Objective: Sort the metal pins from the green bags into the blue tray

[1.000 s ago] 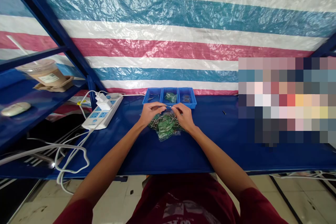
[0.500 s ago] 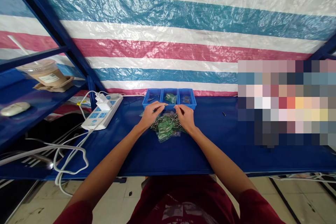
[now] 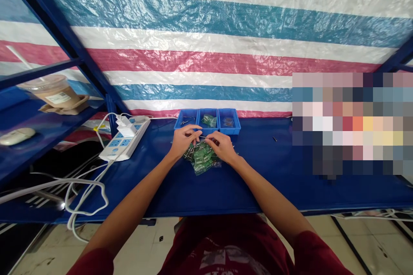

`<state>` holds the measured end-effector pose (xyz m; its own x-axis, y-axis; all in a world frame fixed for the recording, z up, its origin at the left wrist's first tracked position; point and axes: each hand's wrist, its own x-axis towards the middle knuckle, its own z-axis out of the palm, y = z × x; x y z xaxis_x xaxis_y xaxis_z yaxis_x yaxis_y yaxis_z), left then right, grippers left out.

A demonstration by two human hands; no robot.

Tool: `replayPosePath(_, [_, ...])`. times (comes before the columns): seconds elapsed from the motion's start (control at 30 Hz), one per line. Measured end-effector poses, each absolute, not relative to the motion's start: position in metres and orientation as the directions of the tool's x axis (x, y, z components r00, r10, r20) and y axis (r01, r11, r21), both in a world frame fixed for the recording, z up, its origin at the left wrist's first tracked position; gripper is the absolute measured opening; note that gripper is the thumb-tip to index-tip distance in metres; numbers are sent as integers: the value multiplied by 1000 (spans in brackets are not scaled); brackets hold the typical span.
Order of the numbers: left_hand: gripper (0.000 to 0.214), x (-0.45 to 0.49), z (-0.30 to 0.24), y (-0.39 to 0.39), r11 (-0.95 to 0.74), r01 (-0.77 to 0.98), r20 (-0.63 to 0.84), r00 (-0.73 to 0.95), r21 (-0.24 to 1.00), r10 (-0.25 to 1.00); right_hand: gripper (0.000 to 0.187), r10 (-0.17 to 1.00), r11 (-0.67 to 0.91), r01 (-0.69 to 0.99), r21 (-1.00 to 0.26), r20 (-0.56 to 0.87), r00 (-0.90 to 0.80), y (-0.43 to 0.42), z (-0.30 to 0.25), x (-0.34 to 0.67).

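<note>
Pinching now, right out over the blue tabletop [image 3: 200,197], at a slim rod [image 3: 202,137], with left hand [image 3: 186,139] at one end and right hand [image 3: 222,144] at the other, with thumbs and forefingers closed down around it! Too fine to make out in detail, but suspended above green packets [image 3: 204,159] and metal pins [image 3: 190,152], just in front of three blue bins [image 3: 229,131], well left of a small dark piece [image 3: 275,139] lying on its own

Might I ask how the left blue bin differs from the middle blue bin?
The left bin holds a few slim pieces; the middle bin holds greenish plastic packaging. The left bin ends the row, while the middle bin is flanked on both sides. Both are blue and open-topped.
</note>
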<state>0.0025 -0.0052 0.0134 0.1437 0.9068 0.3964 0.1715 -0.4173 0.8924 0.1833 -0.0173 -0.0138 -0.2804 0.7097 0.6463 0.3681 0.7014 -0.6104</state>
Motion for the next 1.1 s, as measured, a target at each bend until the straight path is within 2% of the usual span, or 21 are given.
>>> replayPosePath(0.23, [32, 5, 13, -6, -397, 121, 379, 147, 910, 914, 27, 767, 639, 385, -665, 585, -262, -18, -13, 184])
replayPosePath(0.33, [32, 5, 13, -7, -378, 97, 360, 160, 921, 919, 27, 752, 657, 387, -648, 599, -274, -18, -13, 184])
replayPosePath(0.53, [34, 3, 11, -2, -390, 102, 364, 207, 915, 908, 32, 806, 582, 351, -733, 577, -133, -18, -9, 184])
replayPosePath(0.6, [31, 2, 10, 0, -404, 131, 374, 207, 905, 904, 34, 818, 569, 352, -744, 558, -142, -17, -9, 184])
replayPosePath(0.87, [25, 2, 14, -1, -428, 114, 409, 161, 896, 898, 44, 777, 620, 455, -639, 579, -246, -17, -14, 182])
replayPosePath(1.1, [29, 2, 15, -1, -376, 98, 341, 259, 921, 903, 45, 806, 533, 468, -705, 591, -29, -15, -10, 186])
